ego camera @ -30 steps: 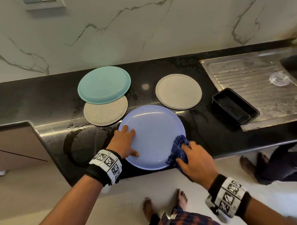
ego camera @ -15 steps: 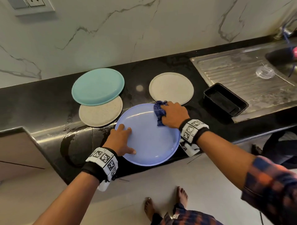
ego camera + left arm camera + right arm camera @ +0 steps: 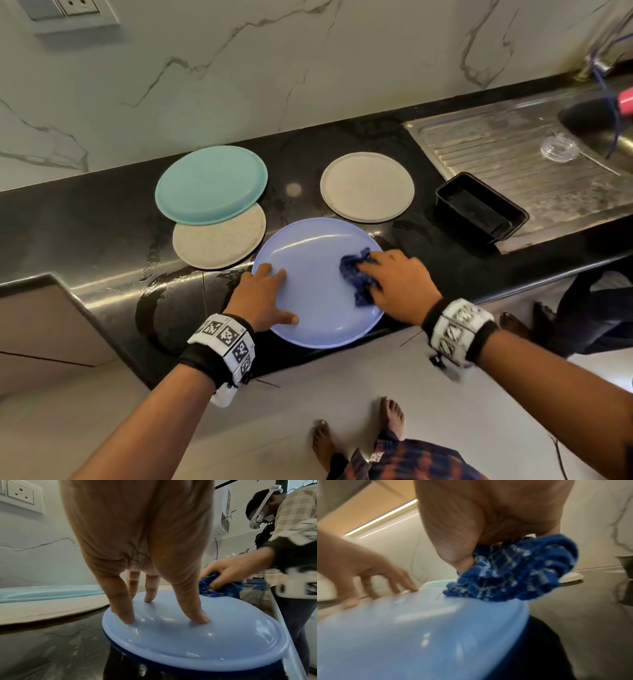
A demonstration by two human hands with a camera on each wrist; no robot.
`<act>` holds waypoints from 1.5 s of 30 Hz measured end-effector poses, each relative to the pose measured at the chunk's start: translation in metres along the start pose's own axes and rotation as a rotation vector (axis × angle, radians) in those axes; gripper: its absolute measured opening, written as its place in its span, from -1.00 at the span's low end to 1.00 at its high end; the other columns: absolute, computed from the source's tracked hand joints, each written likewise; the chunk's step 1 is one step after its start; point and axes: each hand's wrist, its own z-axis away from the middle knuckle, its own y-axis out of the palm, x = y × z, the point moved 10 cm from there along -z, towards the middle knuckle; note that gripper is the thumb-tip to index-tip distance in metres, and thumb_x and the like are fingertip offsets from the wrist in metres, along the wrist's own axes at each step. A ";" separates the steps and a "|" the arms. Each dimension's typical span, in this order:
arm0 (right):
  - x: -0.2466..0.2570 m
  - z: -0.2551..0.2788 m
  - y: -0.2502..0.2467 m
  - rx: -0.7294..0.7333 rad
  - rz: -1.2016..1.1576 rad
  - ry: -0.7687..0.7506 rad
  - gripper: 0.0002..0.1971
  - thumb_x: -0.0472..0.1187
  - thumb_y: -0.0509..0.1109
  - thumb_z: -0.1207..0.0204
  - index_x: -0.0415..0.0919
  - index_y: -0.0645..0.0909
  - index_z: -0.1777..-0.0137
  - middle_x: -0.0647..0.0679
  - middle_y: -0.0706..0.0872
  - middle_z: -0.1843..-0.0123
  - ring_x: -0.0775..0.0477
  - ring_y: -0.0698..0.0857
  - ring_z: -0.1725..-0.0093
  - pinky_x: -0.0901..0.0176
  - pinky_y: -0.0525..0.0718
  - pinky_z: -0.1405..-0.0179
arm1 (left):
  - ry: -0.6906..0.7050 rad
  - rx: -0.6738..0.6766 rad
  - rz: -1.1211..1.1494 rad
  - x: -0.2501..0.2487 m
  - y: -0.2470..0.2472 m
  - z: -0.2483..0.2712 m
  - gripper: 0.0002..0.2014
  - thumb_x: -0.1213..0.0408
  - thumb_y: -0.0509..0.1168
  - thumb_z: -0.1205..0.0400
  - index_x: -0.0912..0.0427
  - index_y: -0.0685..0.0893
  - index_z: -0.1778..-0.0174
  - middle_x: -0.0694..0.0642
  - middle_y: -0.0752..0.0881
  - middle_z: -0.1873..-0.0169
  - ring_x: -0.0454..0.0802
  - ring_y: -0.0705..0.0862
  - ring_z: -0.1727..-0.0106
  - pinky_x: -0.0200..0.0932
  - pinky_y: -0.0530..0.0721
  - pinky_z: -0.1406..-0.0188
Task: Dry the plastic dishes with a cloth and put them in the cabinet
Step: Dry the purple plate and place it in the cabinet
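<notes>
The blue plate (image 3: 317, 284) lies face up at the counter's (image 3: 102, 219) front edge, its near rim overhanging. The left hand (image 3: 262, 298) spreads straight fingers on the plate's left side, seemingly to pin it. The right hand (image 3: 399, 286) curls round the bunched cloth (image 3: 356, 277), pressing it onto the plate's right side to wipe.

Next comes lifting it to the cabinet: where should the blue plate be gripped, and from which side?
Probably the near rim of the blue plate, taken from the person's side: it lies upside down and juts past the counter edge, so fingers can slip underneath there. Elsewhere the rim sits flat.
</notes>
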 end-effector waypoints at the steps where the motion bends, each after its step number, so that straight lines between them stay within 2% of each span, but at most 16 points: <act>1: -0.006 -0.017 -0.004 0.025 0.005 0.064 -0.53 -0.02 0.19 -0.45 0.09 0.62 -0.36 -0.01 0.64 -0.35 -0.29 0.63 -0.24 -0.09 0.60 0.01 | 0.002 -0.002 0.002 0.000 0.000 0.000 0.01 -0.23 0.52 -0.43 -0.01 0.18 -0.72 0.12 0.11 -0.70 0.29 0.22 -0.63 0.12 0.28 -0.61; 5: 0.016 -0.084 -0.008 0.088 -0.019 0.113 -0.55 0.02 0.35 -0.52 0.04 0.59 -0.43 -0.04 0.58 -0.44 -0.30 0.57 -0.35 -0.10 0.57 -0.20 | 0.004 -0.009 0.008 0.000 0.000 0.000 0.01 -0.23 0.51 -0.44 0.02 0.18 -0.72 0.13 0.11 -0.71 0.29 0.21 -0.64 0.11 0.27 -0.61; 7: 0.044 -0.101 -0.003 0.112 -0.013 0.084 -0.53 0.06 0.41 -0.48 0.02 0.59 -0.40 -0.05 0.59 -0.41 -0.29 0.56 -0.33 -0.14 0.59 -0.19 | -0.002 -0.011 0.021 0.002 0.001 0.001 0.03 -0.25 0.50 -0.43 0.04 0.16 -0.73 0.13 0.08 -0.72 0.28 0.20 -0.65 0.10 0.26 -0.63; 10: 0.083 -0.089 0.005 0.119 0.011 0.001 -0.60 0.05 0.43 -0.48 0.04 0.62 -0.31 -0.02 0.61 -0.33 -0.24 0.58 -0.27 -0.10 0.54 -0.02 | -0.013 -0.024 0.048 0.004 0.002 0.003 0.03 -0.25 0.50 -0.43 0.06 0.17 -0.73 0.14 0.06 -0.74 0.28 0.17 -0.67 0.10 0.23 -0.64; 12: 0.092 -0.059 0.011 0.100 -0.026 -0.037 -0.60 0.02 0.37 -0.53 0.03 0.60 -0.37 -0.02 0.59 -0.34 -0.24 0.55 -0.26 -0.10 0.46 -0.03 | -0.007 -0.033 0.038 0.002 0.002 0.004 0.01 -0.24 0.50 -0.45 0.09 0.19 -0.72 0.16 0.06 -0.74 0.30 0.19 -0.66 0.09 0.24 -0.64; 15: 0.078 -0.010 0.013 0.036 -0.053 -0.066 -0.57 -0.01 0.32 -0.54 0.05 0.60 -0.42 -0.03 0.61 -0.37 -0.26 0.58 -0.22 -0.04 0.43 0.06 | -0.009 -0.034 0.025 0.000 0.001 0.005 0.00 -0.24 0.48 -0.46 0.08 0.17 -0.72 0.16 0.04 -0.74 0.30 0.19 -0.66 0.09 0.24 -0.63; 18: 0.044 -0.003 0.012 0.024 -0.015 0.002 -0.52 0.01 0.32 -0.50 0.12 0.59 -0.45 -0.02 0.62 -0.39 -0.27 0.62 -0.22 0.03 0.42 0.12 | -0.004 -0.036 0.045 0.001 0.002 0.006 -0.01 -0.21 0.50 -0.47 0.08 0.17 -0.72 0.16 0.04 -0.74 0.30 0.18 -0.67 0.10 0.22 -0.64; 21: 0.018 -0.036 0.006 0.061 0.003 0.118 -0.53 0.00 0.28 -0.57 0.15 0.52 -0.49 0.00 0.54 -0.47 -0.28 0.54 -0.36 -0.08 0.50 -0.09 | -0.001 -0.044 0.086 0.002 0.002 0.008 -0.01 -0.17 0.51 -0.47 0.08 0.18 -0.72 0.14 0.05 -0.74 0.27 0.16 -0.68 0.11 0.22 -0.65; 23: 0.015 -0.071 0.001 0.076 -0.012 0.171 -0.54 0.00 0.29 -0.60 0.07 0.50 -0.51 -0.02 0.51 -0.49 -0.28 0.50 -0.40 -0.15 0.51 -0.23 | -0.005 -0.048 0.103 0.002 0.001 0.010 -0.01 -0.16 0.51 -0.48 0.08 0.17 -0.73 0.13 0.05 -0.74 0.25 0.15 -0.69 0.10 0.21 -0.65; 26: 0.033 -0.121 0.002 0.124 -0.004 0.175 -0.50 0.10 0.38 -0.57 0.00 0.51 -0.48 -0.03 0.51 -0.47 -0.28 0.49 -0.39 -0.23 0.50 -0.29 | -0.007 -0.047 0.120 0.002 0.003 0.011 -0.03 -0.15 0.50 -0.50 0.09 0.16 -0.73 0.13 0.03 -0.74 0.26 0.15 -0.68 0.09 0.21 -0.64; 30: 0.080 -0.157 0.009 0.213 0.004 0.072 -0.35 0.23 0.49 -0.44 0.02 0.51 -0.50 -0.05 0.49 -0.50 -0.29 0.45 -0.46 -0.32 0.42 -0.37 | -0.014 -0.050 0.166 0.001 0.006 0.015 -0.08 -0.09 0.49 -0.54 0.12 0.18 -0.73 0.11 0.00 -0.75 0.22 0.13 -0.70 0.05 0.21 -0.62; 33: 0.122 -0.154 0.014 0.231 0.091 -0.112 -0.29 0.22 0.50 -0.42 0.09 0.44 -0.56 -0.02 0.47 -0.54 -0.28 0.46 -0.45 -0.23 0.49 -0.28 | -0.038 -0.081 0.204 0.003 0.004 0.018 -0.13 -0.07 0.51 -0.52 0.13 0.30 -0.69 0.12 0.10 -0.73 0.17 0.21 -0.68 0.02 0.29 -0.59; 35: 0.146 -0.142 0.018 0.198 0.127 -0.246 -0.33 0.21 0.45 -0.46 0.11 0.43 -0.57 -0.01 0.47 -0.53 -0.26 0.50 -0.40 -0.12 0.50 -0.12 | -0.041 -0.131 0.179 0.002 0.002 0.022 -0.24 -0.09 0.51 -0.51 0.13 0.46 -0.59 0.13 0.33 -0.60 0.22 0.37 -0.56 0.06 0.45 -0.45; 37: 0.154 -0.133 0.020 0.149 0.107 -0.313 -0.41 0.18 0.38 -0.53 0.14 0.44 -0.56 0.00 0.49 -0.52 -0.24 0.52 -0.39 -0.10 0.48 -0.09 | -0.059 -0.196 0.109 0.000 0.000 0.030 -0.40 -0.13 0.46 -0.53 0.09 0.59 -0.42 0.08 0.46 -0.38 0.16 0.48 -0.36 0.08 0.59 -0.21; 40: 0.136 -0.135 0.014 0.131 0.038 -0.238 -0.48 0.15 0.32 -0.58 0.12 0.46 -0.54 -0.02 0.47 -0.55 -0.26 0.46 -0.45 -0.21 0.48 -0.24 | -0.087 -0.227 0.043 -0.008 0.004 0.042 -0.53 -0.11 0.36 -0.62 0.06 0.62 -0.37 0.04 0.47 -0.32 0.10 0.51 -0.27 0.08 0.66 -0.12; 45: 0.106 -0.157 0.007 0.204 0.015 -0.025 -0.38 0.27 0.36 -0.49 -0.02 0.50 -0.48 -0.08 0.46 -0.53 -0.33 0.34 -0.53 -0.36 0.36 -0.44 | -0.103 -0.221 0.054 -0.013 0.006 0.049 -0.55 -0.05 0.28 -0.70 0.09 0.59 -0.44 0.07 0.44 -0.43 0.11 0.51 -0.36 0.02 0.60 -0.31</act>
